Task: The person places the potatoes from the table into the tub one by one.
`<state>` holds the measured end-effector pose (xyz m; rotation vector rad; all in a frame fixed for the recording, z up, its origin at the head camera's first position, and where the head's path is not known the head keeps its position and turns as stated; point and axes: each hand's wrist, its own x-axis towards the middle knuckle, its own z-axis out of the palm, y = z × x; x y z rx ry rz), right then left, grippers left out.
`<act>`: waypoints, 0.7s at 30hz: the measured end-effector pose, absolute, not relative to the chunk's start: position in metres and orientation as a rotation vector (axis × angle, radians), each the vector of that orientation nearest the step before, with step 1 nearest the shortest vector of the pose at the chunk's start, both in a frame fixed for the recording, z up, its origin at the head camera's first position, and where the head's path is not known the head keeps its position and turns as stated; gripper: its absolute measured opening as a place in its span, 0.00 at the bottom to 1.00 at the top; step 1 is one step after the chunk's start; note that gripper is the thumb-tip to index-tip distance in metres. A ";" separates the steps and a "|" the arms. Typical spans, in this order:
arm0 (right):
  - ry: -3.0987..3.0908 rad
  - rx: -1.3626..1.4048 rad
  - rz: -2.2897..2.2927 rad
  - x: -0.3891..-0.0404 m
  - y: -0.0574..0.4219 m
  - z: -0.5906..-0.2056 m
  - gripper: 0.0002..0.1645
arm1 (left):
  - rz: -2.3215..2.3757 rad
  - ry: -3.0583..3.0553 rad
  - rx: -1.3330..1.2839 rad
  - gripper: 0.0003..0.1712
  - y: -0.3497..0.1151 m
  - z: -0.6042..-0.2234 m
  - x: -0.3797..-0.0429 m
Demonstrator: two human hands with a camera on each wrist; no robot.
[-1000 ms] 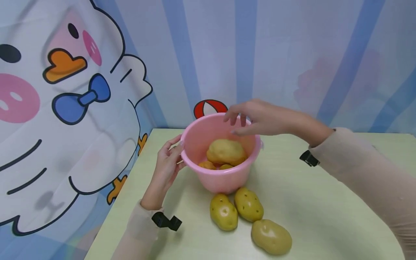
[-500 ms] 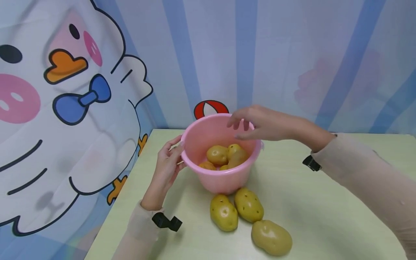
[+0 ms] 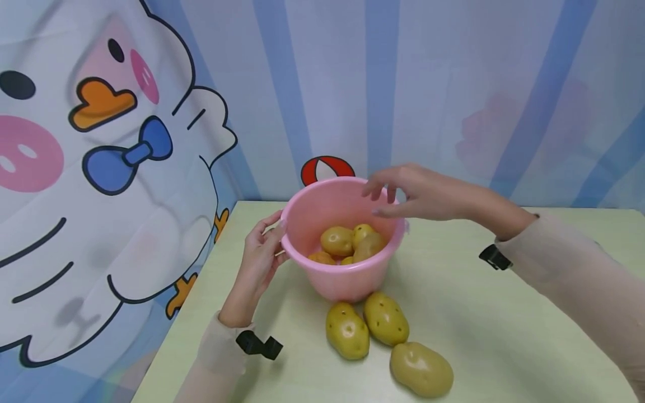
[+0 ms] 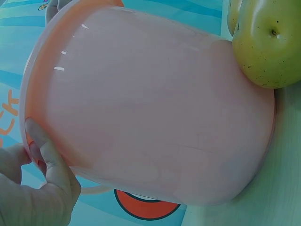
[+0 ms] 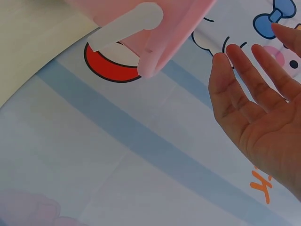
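A pink bucket (image 3: 347, 282) stands on the table, and my left hand (image 3: 259, 252) grips its rim at the left. In the left wrist view, the fingers and thumb of that hand (image 4: 44, 183) pinch the rim of the bucket (image 4: 155, 103). My right hand (image 3: 418, 193) hovers at the bucket's right rim with its fingers loosely bent and nothing in them. Inside the bucket lie several potatoes (image 3: 336, 240) and an orange item (image 3: 321, 257), partly hidden by the front wall. The right wrist view shows the right palm (image 5: 263, 113) bare beside the bucket.
Two speckled potatoes (image 3: 347, 331) lie against the bucket's front, and a paler potato (image 3: 421, 369) lies nearer on the right. Behind the light table (image 3: 504, 313) hangs a blue-striped cloth (image 3: 428, 84). A cartoon bird print (image 3: 166, 246) covers the left side.
A large potato that filled the bucket's middle has settled lower, among the others. My right hand has drifted slightly right and down, while the left hand has stayed on the rim.
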<state>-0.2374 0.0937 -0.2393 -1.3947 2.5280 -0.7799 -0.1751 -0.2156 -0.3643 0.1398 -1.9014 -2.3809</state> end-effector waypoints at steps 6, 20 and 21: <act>2.526 -1.393 -0.804 -0.233 0.103 -0.238 0.19 | -2.379 -1.903 0.149 0.25 -0.216 -0.365 -0.175; 2.548 -1.361 -0.811 -0.220 0.120 -0.240 0.18 | -2.398 -1.882 0.143 0.26 -0.215 -0.364 -0.175; 2.547 -1.359 -0.814 -0.219 0.121 -0.241 0.18 | -2.400 -1.880 0.144 0.26 -0.215 -0.364 -0.175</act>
